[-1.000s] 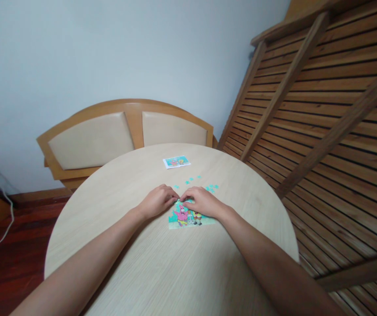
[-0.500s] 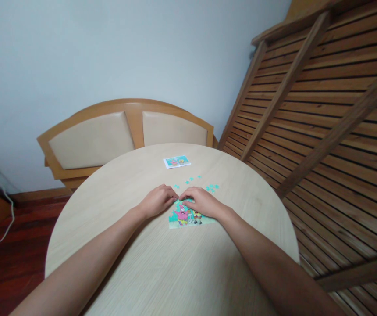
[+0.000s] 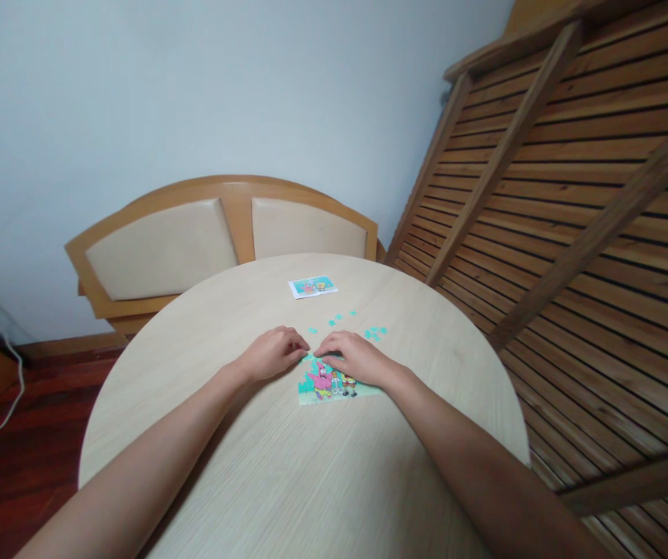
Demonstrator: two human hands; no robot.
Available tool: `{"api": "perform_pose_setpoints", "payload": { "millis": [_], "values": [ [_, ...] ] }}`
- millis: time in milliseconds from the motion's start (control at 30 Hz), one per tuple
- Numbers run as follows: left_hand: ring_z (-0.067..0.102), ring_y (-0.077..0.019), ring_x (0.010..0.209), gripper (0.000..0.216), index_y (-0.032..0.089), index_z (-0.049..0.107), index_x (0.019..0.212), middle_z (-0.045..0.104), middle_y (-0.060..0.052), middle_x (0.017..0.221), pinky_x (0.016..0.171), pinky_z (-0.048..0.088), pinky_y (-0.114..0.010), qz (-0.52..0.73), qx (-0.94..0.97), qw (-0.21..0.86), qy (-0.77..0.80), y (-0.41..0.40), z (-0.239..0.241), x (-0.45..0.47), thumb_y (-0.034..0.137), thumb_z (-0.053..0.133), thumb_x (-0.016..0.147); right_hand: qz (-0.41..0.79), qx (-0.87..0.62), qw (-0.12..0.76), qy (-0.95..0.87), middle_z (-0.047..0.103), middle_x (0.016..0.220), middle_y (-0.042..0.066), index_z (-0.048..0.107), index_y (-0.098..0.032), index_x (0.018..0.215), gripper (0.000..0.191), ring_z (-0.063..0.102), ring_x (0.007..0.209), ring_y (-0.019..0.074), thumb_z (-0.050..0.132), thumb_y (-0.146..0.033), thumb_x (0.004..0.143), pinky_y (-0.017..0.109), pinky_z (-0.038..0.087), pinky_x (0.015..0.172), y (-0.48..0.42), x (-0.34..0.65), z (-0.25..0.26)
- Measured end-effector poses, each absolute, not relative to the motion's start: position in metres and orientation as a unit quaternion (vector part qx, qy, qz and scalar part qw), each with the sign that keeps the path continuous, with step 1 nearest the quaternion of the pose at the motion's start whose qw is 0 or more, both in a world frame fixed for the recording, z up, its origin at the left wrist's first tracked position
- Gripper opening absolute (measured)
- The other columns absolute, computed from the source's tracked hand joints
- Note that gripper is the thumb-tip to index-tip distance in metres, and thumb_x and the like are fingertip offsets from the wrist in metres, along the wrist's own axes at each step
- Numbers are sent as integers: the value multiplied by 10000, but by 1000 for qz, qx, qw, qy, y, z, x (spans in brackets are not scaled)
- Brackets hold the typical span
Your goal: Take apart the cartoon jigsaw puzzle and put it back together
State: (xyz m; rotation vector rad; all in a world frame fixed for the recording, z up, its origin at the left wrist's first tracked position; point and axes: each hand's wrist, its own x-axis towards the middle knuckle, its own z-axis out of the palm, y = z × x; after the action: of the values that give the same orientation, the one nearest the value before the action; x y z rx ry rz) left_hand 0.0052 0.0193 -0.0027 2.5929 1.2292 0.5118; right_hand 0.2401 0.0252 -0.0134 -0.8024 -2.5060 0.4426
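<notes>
A partly built cartoon jigsaw puzzle (image 3: 334,386) lies on the round pale wooden table (image 3: 287,466). My left hand (image 3: 273,353) rests at its upper left corner with the fingers curled down, fingertips pressed on the puzzle's top edge. My right hand (image 3: 354,355) lies over the puzzle's upper part, fingers bent and pressing near the same spot. The two sets of fingertips almost meet. What lies under them is hidden. Several loose teal puzzle pieces (image 3: 374,333) are scattered just beyond my hands.
A small reference picture card (image 3: 312,286) lies at the table's far side. A wooden bench with two beige cushions (image 3: 223,233) stands behind the table against the wall. Slatted wooden panels (image 3: 572,194) lean on the right. A cable (image 3: 1,404) trails on the floor at left.
Both hands have slid slightly left and toward me along the puzzle's top edge. The puzzle and loose pieces have stayed in place.
</notes>
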Motion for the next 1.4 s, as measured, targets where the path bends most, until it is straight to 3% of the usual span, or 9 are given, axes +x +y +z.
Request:
{"api": "perform_pose_setpoints", "payload": {
  "millis": [333,533,733,967,1167,1400],
  "values": [
    [626,-164,813,181,207,742,962,699,-42,906,749,473,-263,175,890,128,401,21,-5,4,221,568,912,82,-283,181,-938,718,1157,45,749,-242,1072,212,629,1080,215,589,-196,941,352,444,934,20,239,-7],
    [635,-166,820,181,214,743,959,706,-41,909,760,485,-271,175,894,136,389,21,-6,4,240,567,927,86,-273,167,-944,748,1094,56,725,-211,1094,216,653,1042,221,583,-175,935,352,448,940,15,235,-2],
    [646,-184,878,192,214,738,970,714,-51,943,812,510,-306,181,900,126,375,21,-5,4,278,558,950,92,-369,245,-892,729,1161,78,715,-203,1132,254,642,1097,219,551,-193,939,344,452,970,33,267,3],
    [612,-234,1115,278,195,696,1150,672,-112,1183,996,487,-401,189,926,95,311,25,-9,-4,339,530,980,102,-569,245,-778,770,926,72,767,-187,927,171,688,829,204,633,-263,854,284,486,728,62,339,1],
    [600,-238,1162,310,188,686,1184,649,-125,1237,1026,482,-403,175,928,109,311,25,-13,-5,364,525,985,158,-581,183,-778,756,818,57,772,-193,836,228,672,736,189,743,-404,755,259,465,648,62,341,-5],
    [601,-242,1167,315,196,689,1175,648,-123,1238,1029,483,-411,178,925,111,317,24,-13,-5,384,525,984,214,-518,177,-809,769,879,43,782,-185,912,183,677,784,177,635,-200,804,260,480,726,63,335,-9]
  ]
}}
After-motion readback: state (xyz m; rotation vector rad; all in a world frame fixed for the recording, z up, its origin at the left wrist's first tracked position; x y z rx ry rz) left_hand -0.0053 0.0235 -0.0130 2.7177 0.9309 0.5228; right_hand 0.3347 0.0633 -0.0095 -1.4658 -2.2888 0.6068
